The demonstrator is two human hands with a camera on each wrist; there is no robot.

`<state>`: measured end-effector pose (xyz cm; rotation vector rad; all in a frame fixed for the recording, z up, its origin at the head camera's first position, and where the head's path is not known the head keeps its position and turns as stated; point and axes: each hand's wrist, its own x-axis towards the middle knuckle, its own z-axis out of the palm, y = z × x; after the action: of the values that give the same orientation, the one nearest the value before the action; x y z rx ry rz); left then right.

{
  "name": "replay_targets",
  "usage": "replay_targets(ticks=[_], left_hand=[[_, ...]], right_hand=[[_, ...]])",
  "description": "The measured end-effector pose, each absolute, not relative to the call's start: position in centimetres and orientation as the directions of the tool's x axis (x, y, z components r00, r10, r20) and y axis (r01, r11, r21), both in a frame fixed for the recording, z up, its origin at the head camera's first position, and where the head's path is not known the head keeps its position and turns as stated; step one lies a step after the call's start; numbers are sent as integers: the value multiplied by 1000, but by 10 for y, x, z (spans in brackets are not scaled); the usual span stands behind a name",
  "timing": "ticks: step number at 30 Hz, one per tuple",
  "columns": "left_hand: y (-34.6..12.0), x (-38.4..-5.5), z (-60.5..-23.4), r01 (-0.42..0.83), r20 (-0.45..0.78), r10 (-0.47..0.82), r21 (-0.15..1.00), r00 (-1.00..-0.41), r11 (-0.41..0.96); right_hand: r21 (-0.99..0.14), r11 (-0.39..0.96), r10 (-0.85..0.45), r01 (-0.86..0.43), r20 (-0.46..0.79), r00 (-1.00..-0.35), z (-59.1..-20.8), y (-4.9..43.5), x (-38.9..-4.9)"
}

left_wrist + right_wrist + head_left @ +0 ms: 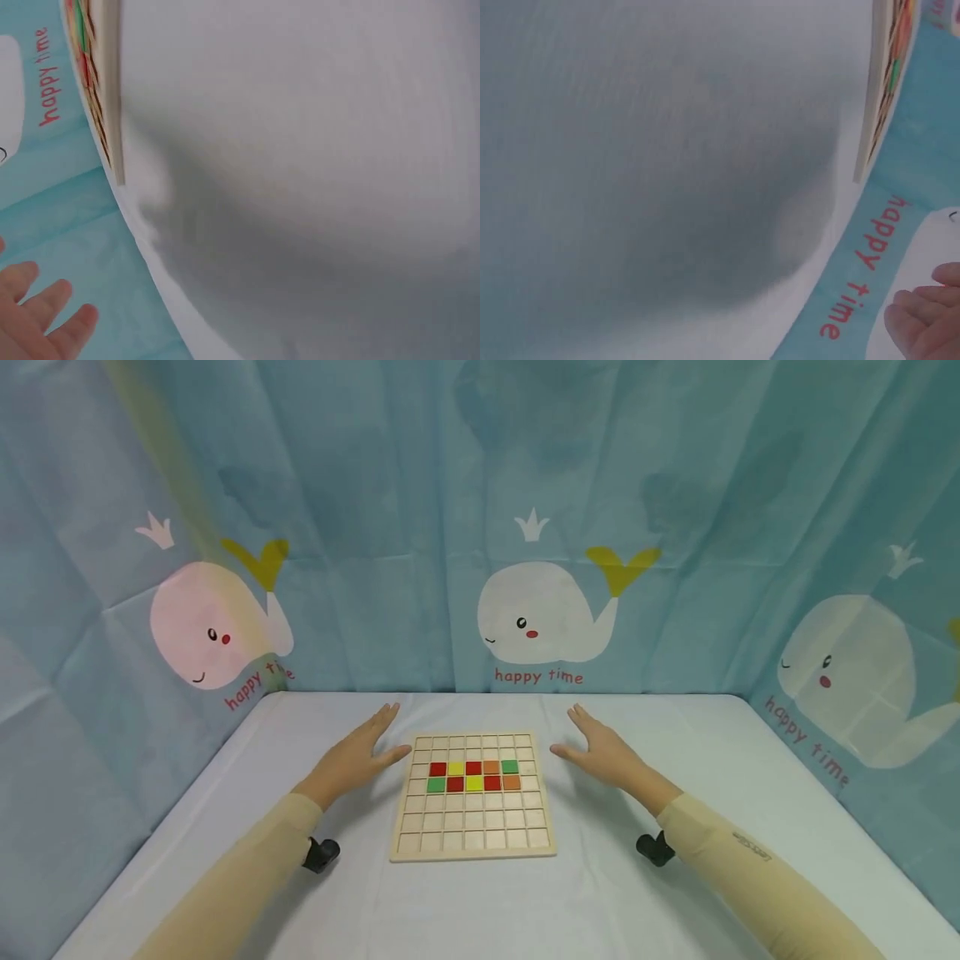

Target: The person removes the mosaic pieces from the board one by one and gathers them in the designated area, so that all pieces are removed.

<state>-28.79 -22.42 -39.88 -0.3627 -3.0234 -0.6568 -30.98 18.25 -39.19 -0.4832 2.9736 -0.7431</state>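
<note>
Beige-sleeved, a person's left hand (351,766) and right hand (611,762) hover at the left and right sides of a square wooden grid board (474,841), fingers extended and gripping nothing. Ten red, yellow, orange and green square tiles (474,784) fill two rows of five near the board's centre. Beneath the board spreads a white tablecloth (487,910); beyond it hangs a blue curtain (360,460) printed with crowned whales (555,597) and the words "happy time."

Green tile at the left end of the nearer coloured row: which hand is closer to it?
Left. The left hand is by the left side of the board, close to the green tile; the right hand is by the opposite side, farther away.
</note>
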Motion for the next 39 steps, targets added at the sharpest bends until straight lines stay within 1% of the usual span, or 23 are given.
replay_targets(ticks=[3, 6, 12, 18, 22, 27, 35, 39], left_hand=[[-223, -287, -399, 196, 34, 206, 491, -978, 849], [-219, -287, -399, 150, -6, 182, 543, -983, 827], [-213, -289, -397, 104, -43, 161, 596, -986, 797], [-213, -284, -398, 49, -70, 125, 654, -990, 755], [-212, -281, -401, 8, -92, 102, 701, -991, 713], [-212, -279, -407, -4, -92, 99, 752, -991, 659], [-213, -278, -409, -61, -120, 56, 789, -991, 611], [-212, -274, -411, -97, -136, 27, 816, -990, 569]], right_hand=[[-508, 816, -299, -276, 38, -953, -391, 182, -308], [-541, 800, -286, -260, 39, -958, -390, 180, -307], [-638, 747, -236, -187, 8, -972, -390, 174, -309], [-742, 657, -229, -132, -30, -973, -389, 163, -308], [-758, 638, -242, -135, -32, -970, -392, 156, -307], [-783, 609, -246, -125, -36, -969, -397, 150, -307], [-816, 576, -197, -36, -96, -976, -402, 145, -306], [-828, 560, -198, -11, -122, -973, -403, 141, -306]])
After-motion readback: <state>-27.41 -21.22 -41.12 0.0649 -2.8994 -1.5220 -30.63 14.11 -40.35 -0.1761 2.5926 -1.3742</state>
